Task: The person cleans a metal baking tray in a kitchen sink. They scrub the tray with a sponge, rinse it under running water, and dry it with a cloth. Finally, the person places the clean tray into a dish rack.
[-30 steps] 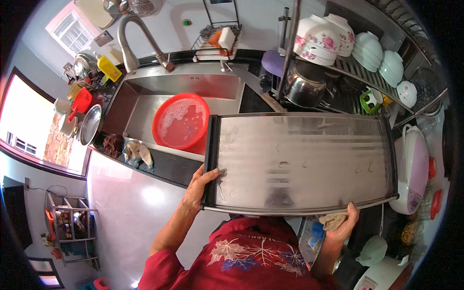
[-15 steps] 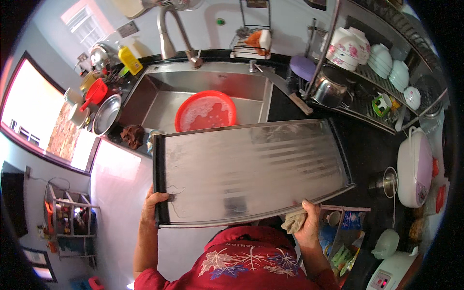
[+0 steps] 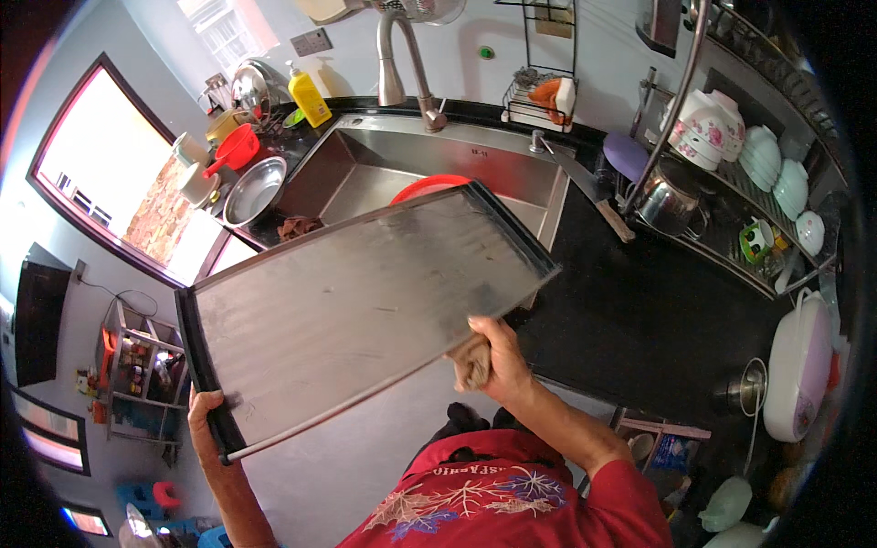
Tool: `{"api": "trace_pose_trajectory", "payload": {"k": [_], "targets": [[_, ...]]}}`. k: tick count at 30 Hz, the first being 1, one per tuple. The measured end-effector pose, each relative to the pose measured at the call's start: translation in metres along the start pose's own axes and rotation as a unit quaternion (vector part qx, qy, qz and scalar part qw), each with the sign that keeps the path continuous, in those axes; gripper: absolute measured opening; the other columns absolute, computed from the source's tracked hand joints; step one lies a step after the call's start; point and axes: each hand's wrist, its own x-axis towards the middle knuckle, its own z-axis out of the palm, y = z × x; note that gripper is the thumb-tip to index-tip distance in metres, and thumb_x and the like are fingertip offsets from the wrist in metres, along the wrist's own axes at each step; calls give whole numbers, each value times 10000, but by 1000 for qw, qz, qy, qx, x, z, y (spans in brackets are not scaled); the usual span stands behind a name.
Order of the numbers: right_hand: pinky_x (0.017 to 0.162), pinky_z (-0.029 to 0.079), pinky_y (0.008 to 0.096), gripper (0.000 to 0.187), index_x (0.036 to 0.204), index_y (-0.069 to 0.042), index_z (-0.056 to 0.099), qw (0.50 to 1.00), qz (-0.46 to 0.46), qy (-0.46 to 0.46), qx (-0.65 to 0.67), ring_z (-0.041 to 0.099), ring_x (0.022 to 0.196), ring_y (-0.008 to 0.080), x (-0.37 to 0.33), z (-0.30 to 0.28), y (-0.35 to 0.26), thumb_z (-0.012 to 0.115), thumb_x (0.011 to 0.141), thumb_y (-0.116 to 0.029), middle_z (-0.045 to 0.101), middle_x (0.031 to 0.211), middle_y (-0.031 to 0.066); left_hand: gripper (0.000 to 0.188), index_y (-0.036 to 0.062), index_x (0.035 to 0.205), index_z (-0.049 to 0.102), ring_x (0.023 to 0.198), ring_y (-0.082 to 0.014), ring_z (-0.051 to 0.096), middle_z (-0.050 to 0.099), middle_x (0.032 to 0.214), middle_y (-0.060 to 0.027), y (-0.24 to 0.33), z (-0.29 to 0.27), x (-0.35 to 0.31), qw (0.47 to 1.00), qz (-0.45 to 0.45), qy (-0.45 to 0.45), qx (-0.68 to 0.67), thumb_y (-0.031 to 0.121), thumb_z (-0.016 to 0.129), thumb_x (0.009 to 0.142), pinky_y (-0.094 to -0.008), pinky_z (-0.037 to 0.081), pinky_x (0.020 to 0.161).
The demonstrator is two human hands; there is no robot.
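A large rectangular metal panel with black end strips is held up in front of me, tilted with its right end higher. My left hand grips its lower left corner, thumb over the black strip. At the near edge, toward the right end, my right hand is closed on the rim, with a crumpled tan cloth bunched in the same hand. Behind the panel, a red basin in the steel sink is mostly hidden. A brown rag lies by the sink's left front corner.
A knife lies on the black counter right of the sink. A dish rack with bowls and a pot stands beyond. Left of the sink are a metal bowl, a red dipper and a yellow bottle.
The panel has swung left, away from the right-hand counter, and tilted so its left end sits lower. Both hands have moved with it, still holding on. My view has turned left.
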Motion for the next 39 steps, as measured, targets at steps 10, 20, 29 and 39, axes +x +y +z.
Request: {"api": "trace_pose_trajectory", "payload": {"k": [10, 20, 29, 39], "targets": [[405, 477, 284, 238, 867, -50, 540, 992, 39, -13, 120, 573, 577, 150, 120, 45, 43, 504, 849, -285, 574, 763, 53, 158, 101, 839, 505, 613, -97, 442, 421, 704, 25, 25, -7, 65, 997, 51, 45, 40, 112, 532, 684, -234, 409, 577], [390, 453, 292, 233, 880, -64, 525, 985, 81, -17, 153, 559, 564, 145, 195, 72, 83, 505, 844, -294, 565, 706, 51, 203, 74, 902, 513, 600, -70, 420, 418, 682, 27, 45, 22, 151, 992, 95, 6, 82, 94, 543, 702, -210, 394, 574], [562, 460, 217, 244, 1055, -34, 481, 962, 106, -100, -232, 540, 694, 70, 162, 37, 18, 534, 839, -136, 535, 863, 39, 378, 34, 1047, 501, 637, -97, 457, 505, 782, -11, 45, 73, 175, 982, 164, -37, 88, 55, 518, 670, -219, 403, 583], [712, 487, 384, 485, 1133, -97, 523, 614, -112, 205, -754, 585, 846, 314, 25, -50, -105, 674, 676, -151, 587, 931, 146, 467, 19, 1087, 469, 757, -127, 529, 554, 874, -52, 48, 105, 164, 972, 189, -14, 141, 43, 543, 626, -232, 417, 719]]}}
